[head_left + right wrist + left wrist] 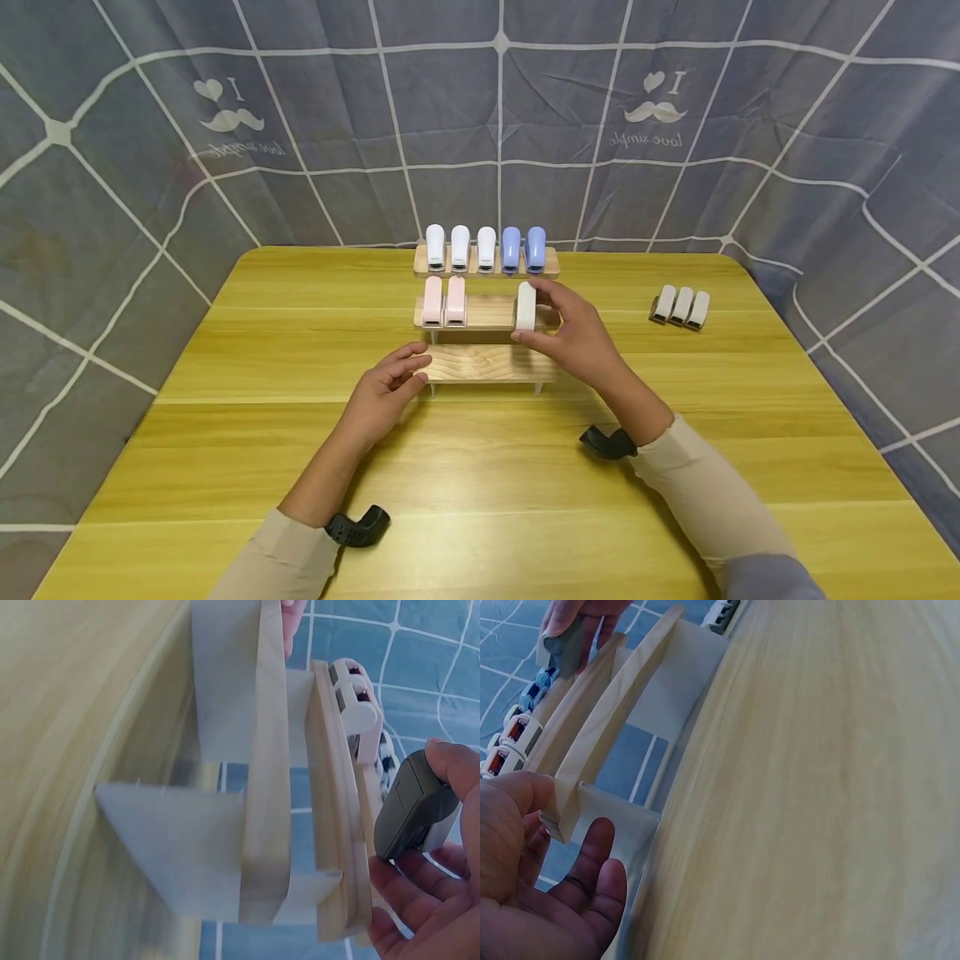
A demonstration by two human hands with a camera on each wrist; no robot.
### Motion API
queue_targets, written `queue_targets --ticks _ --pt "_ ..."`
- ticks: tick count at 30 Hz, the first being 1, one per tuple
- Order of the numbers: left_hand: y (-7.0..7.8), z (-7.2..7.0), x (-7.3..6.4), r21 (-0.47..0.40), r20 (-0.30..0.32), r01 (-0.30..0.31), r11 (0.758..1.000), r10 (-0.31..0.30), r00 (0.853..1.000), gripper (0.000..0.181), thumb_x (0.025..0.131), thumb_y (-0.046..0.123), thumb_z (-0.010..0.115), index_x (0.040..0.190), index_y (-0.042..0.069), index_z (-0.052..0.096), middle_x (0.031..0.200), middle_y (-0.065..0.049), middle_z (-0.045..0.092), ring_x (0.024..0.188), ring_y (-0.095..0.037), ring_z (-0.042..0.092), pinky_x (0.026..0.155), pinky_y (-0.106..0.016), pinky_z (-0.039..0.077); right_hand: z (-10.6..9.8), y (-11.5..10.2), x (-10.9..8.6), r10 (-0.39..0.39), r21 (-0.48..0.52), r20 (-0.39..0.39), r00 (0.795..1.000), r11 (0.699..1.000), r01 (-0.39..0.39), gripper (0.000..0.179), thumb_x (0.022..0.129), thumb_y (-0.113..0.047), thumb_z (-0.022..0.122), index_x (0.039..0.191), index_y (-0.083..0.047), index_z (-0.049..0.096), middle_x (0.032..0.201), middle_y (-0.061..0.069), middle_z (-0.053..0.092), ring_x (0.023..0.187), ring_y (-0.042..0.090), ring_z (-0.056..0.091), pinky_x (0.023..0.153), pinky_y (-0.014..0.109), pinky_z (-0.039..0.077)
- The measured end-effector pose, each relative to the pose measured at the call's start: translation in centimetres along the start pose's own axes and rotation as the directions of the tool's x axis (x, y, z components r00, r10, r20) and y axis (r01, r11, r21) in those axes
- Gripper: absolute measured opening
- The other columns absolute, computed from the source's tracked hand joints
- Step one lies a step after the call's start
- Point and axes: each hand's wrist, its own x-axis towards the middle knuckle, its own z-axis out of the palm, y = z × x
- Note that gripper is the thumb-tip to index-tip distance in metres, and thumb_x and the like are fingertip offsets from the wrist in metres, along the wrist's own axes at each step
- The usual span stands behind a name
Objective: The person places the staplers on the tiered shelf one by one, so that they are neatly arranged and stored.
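Observation:
My right hand (pixel 577 333) pinches a white stapler (pixel 526 307) between thumb and fingers, over the right part of the middle wooden shelf (pixel 487 312). In the right wrist view, the dark grey underside of this stapler (pixel 412 802) faces the camera. Two pink staplers (pixel 444 302) stand side by side at the left of that shelf. My left hand (pixel 382 396) rests its fingertips at the left end of the bare lowest shelf (pixel 487 364). In the left wrist view, some fingers of the left hand (pixel 547 877) hang loosely apart below the board.
On the top shelf (pixel 487 272) stand three white staplers (pixel 460 247) and two blue staplers (pixel 522 249). Three more white staplers (pixel 680 307) sit together on the table (pixel 480 500) at the right. A grey patterned curtain (pixel 450 108) surrounds the back and sides.

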Motion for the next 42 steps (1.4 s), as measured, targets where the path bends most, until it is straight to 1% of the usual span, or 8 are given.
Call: queue_targets --ticks 9,18,23,28,32,36,39,42 --pt "0.0 0.0 -0.1 -0.023 0.002 -0.010 1.000 0.010 1.000 0.032 0.100 0.014 0.062 0.128 0.001 0.066 0.147 -0.003 0.050 0.134 -0.024 0.046 0.097 -0.025 0.043 1.7 -0.8 1.2 -0.012 0.006 -0.007 1.000 1.000 0.012 0.075 0.081 -0.018 0.086 0.145 -0.008 0.048 0.125 0.006 0.060 0.114 0.021 0.057 0.095 0.039 0.049" --pt "0.0 0.1 -0.1 -0.020 -0.001 -0.007 1.000 0.007 1.000 0.031 0.100 0.015 0.063 0.128 0.002 0.066 0.146 -0.002 0.051 0.133 -0.023 0.047 0.099 -0.029 0.044 3.2 -1.3 2.2 0.005 -0.068 -0.005 1.000 0.998 -0.005 0.076 0.083 -0.029 0.084 0.146 -0.008 0.048 0.140 0.010 0.053 0.125 0.024 0.051 0.100 0.043 0.045" --pt "0.0 0.2 -0.1 -0.033 0.001 -0.010 0.999 0.010 1.000 0.032 0.100 0.014 0.062 0.129 0.001 0.065 0.146 -0.003 0.050 0.134 -0.024 0.046 0.102 -0.038 0.043 3.8 -1.4 2.5 0.033 -0.076 -0.009 0.999 0.997 -0.033 0.075 0.083 -0.031 0.083 0.146 -0.009 0.049 0.143 0.009 0.053 0.131 0.023 0.048 0.106 0.042 0.040" --pt "0.1 0.2 -0.1 -0.034 -0.001 -0.010 0.999 0.010 1.000 0.032 0.100 0.014 0.063 0.129 0.001 0.065 0.146 -0.004 0.051 0.134 -0.024 0.046 0.103 -0.042 0.042 4.3 -1.4 2.7 0.018 -0.097 -0.015 1.000 0.995 -0.019 0.073 0.083 -0.032 0.083 0.144 -0.009 0.050 0.138 0.010 0.057 0.126 0.024 0.053 0.105 0.042 0.041" --pt "0.0 0.1 0.0 -0.036 -0.004 -0.016 0.999 0.016 1.000 0.032 0.100 0.014 0.063 0.129 0.001 0.066 0.146 -0.003 0.051 0.133 -0.023 0.047 0.101 -0.032 0.043 4.6 -1.3 2.8 0.003 -0.153 -0.023 1.000 0.988 -0.006 0.072 0.083 -0.034 0.083 0.143 -0.011 0.051 0.135 0.010 0.059 0.124 0.024 0.055 0.104 0.043 0.041" --pt "2.0 0.1 -0.6 -0.022 -0.004 -0.009 1.000 0.009 1.000 0.032 0.100 0.008 0.060 0.129 -0.004 0.063 0.146 -0.009 0.050 0.132 -0.028 0.048 0.092 -0.017 0.043 4.7 -1.2 2.8 -0.005 -0.188 -0.024 1.000 0.982 0.001 0.073 0.083 -0.036 0.082 0.144 -0.011 0.051 0.134 0.010 0.060 0.124 0.024 0.055 0.103 0.044 0.041" --pt "3.5 0.0 -1.0 -0.010 -0.003 0.003 1.000 -0.003 1.000 0.031 0.100 0.005 0.059 0.128 -0.008 0.062 0.146 -0.013 0.050 0.131 -0.031 0.048 0.090 -0.015 0.042 4.7 -1.2 2.8 -0.010 -0.194 -0.027 1.000 0.981 0.005 0.073 0.083 -0.036 0.082 0.144 -0.011 0.051 0.134 0.009 0.061 0.123 0.024 0.056 0.102 0.045 0.043" --pt "3.5 -0.1 -1.0 -0.010 0.000 0.004 1.000 -0.004 1.000 0.031 0.100 0.005 0.059 0.128 -0.008 0.062 0.146 -0.012 0.050 0.131 -0.031 0.048 0.090 -0.016 0.042 4.7 -1.2 2.8 -0.019 -0.197 -0.034 0.999 0.980 0.012 0.073 0.082 -0.035 0.083 0.143 -0.010 0.052 0.131 0.010 0.063 0.120 0.024 0.059 0.100 0.045 0.044"
